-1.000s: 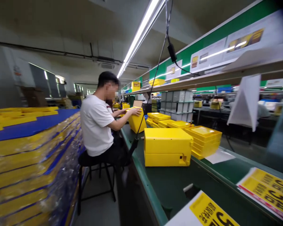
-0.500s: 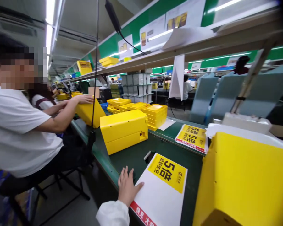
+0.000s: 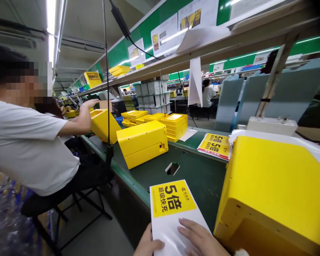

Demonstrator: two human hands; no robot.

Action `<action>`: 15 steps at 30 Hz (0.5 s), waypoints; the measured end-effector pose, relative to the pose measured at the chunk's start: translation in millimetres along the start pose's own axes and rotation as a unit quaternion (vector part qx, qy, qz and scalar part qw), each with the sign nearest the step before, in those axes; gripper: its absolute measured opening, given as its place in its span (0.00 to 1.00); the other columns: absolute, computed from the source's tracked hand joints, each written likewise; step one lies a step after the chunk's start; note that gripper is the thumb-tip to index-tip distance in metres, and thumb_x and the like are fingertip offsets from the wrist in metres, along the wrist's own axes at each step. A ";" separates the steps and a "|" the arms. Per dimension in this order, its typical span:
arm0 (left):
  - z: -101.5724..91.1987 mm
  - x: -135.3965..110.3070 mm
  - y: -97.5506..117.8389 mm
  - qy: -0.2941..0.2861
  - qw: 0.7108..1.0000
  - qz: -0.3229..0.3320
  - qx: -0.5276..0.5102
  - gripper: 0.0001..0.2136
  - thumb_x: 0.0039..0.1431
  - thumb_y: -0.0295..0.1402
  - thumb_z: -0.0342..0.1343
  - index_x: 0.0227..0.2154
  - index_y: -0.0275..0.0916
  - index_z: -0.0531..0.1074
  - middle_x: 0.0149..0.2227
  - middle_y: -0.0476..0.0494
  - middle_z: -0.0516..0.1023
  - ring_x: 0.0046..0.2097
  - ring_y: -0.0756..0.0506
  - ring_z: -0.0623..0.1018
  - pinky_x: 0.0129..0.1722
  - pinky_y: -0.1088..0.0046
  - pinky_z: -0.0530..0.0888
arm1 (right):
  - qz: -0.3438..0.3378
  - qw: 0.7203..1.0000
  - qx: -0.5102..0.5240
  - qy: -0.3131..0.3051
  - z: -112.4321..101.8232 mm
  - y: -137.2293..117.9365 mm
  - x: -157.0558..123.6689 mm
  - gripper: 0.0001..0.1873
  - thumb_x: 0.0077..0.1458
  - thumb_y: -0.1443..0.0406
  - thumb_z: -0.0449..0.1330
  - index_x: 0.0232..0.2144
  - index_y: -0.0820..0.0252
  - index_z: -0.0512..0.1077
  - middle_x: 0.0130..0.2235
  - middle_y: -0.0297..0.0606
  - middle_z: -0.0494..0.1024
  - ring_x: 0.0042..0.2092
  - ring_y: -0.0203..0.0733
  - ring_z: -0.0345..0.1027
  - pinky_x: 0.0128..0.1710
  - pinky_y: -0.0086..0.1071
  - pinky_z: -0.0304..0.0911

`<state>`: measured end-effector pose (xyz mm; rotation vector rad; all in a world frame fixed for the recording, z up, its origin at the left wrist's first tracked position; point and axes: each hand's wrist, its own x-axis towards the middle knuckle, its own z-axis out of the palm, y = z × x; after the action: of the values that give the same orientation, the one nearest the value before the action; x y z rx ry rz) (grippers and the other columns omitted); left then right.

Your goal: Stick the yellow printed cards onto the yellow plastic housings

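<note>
A white sheet with a yellow printed label [image 3: 173, 209] lies at the near edge of the green bench [image 3: 197, 174]. My left hand [image 3: 148, 245] grips its lower left edge, thumb on top. My right hand [image 3: 200, 238] rests flat on the sheet, fingers stretched out. Just to the right stands a large yellow plastic housing [image 3: 272, 192].
A co-worker in a white shirt [image 3: 29, 145] sits on a stool to my left, tilting a yellow housing [image 3: 104, 124]. Another housing [image 3: 144, 142] lies on the bench, with stacked yellow trays [image 3: 173, 124] behind. More label sheets [image 3: 216, 145] lie at the back. A cable [image 3: 106, 89] hangs down.
My view has turned right and down. The label sheet slid toward me over the bench edge; my left hand moved to its lower edge and my right hand came onto it. The co-worker tilted their housing further.
</note>
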<state>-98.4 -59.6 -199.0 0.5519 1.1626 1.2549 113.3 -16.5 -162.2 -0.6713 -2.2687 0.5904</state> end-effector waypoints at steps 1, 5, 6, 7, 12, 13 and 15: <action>6.1 -1.6 1.7 0.016 1.000 0.026 0.007 0.17 0.41 0.30 0.60 0.36 0.37 0.64 0.35 0.39 0.77 0.43 0.36 0.75 0.47 0.58 0.68 | -0.031 0.999 -0.017 -0.016 9.8 -0.1 6.3 0.21 0.47 0.70 0.60 0.46 0.55 0.71 0.48 0.41 0.73 0.47 0.48 0.69 0.45 0.34 0.69; 31.5 -7.9 24.6 0.047 0.993 0.102 0.042 0.11 0.53 0.38 0.54 0.36 0.39 0.63 0.41 0.40 0.75 0.45 0.40 0.74 0.47 0.63 0.67 | -0.065 0.997 -0.037 0.008 23.0 -11.1 22.1 0.17 0.50 0.71 0.55 0.44 0.63 0.71 0.42 0.44 0.77 0.44 0.45 0.71 0.45 0.33 0.68; 38.9 -12.1 32.3 0.035 0.990 0.120 0.072 0.12 0.53 0.38 0.54 0.38 0.40 0.62 0.43 0.41 0.74 0.46 0.41 0.73 0.48 0.64 0.67 | -0.047 0.998 -0.038 0.034 18.0 -17.0 25.0 0.16 0.52 0.71 0.54 0.44 0.63 0.70 0.43 0.44 0.76 0.44 0.44 0.71 0.45 0.33 0.68; 47.2 -17.9 39.9 0.021 0.983 0.143 0.115 0.14 0.53 0.38 0.54 0.41 0.41 0.62 0.44 0.41 0.73 0.48 0.41 0.72 0.48 0.66 0.67 | -0.029 0.996 -0.039 0.073 10.2 -23.9 28.1 0.15 0.53 0.71 0.53 0.45 0.62 0.69 0.44 0.45 0.76 0.46 0.43 0.70 0.46 0.33 0.68; 91.6 -53.8 69.4 -0.062 0.909 0.268 0.314 0.12 0.58 0.39 0.46 0.41 0.41 0.65 0.38 0.46 0.74 0.37 0.46 0.73 0.41 0.72 0.67 | -0.009 0.968 -0.021 0.249 -38.4 -58.8 43.8 0.10 0.56 0.68 0.54 0.41 0.57 0.71 0.42 0.41 0.76 0.44 0.39 0.70 0.44 0.29 0.68; 98.4 -58.7 72.7 -0.072 0.900 0.284 0.324 0.11 0.59 0.40 0.44 0.40 0.41 0.65 0.35 0.46 0.74 0.34 0.47 0.72 0.39 0.73 0.67 | -0.014 0.964 -0.014 0.266 -45.2 -63.6 45.4 0.09 0.55 0.68 0.55 0.39 0.57 0.71 0.40 0.41 0.76 0.42 0.38 0.71 0.43 0.27 0.68; 108.0 -64.0 76.8 -0.080 0.891 0.307 0.323 0.11 0.60 0.40 0.42 0.38 0.41 0.66 0.34 0.47 0.75 0.33 0.49 0.71 0.37 0.75 0.67 | -0.022 0.958 0.007 0.286 -54.2 -70.5 46.1 0.08 0.55 0.68 0.56 0.37 0.58 0.72 0.37 0.40 0.77 0.40 0.36 0.72 0.41 0.23 0.68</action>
<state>-28.6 -69.2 -69.9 1.5925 1.3053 1.2831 102.5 -30.4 -63.6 -0.6783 -1.7295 0.3319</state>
